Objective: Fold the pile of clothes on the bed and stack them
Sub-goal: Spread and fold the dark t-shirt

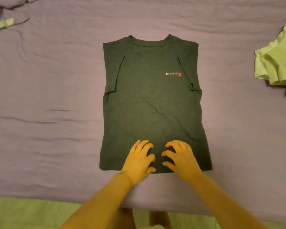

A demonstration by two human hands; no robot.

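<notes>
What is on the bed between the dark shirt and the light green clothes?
Only bare purple sheet lies between the dark shirt and the light green clothes, seen from the head camera.

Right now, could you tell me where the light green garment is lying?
In the head view the light green garment lies crumpled at the right edge of the purple bedsheet, apart from the dark T-shirt.

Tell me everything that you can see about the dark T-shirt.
The T-shirt is dark grey-green, of soft knit cloth, with a round ribbed collar and a small white and red logo on the chest. It lies flat, front up, on the purple sheet, collar away from the person, both sleeves folded inward. The left hand and right hand rest near its hem.
</notes>
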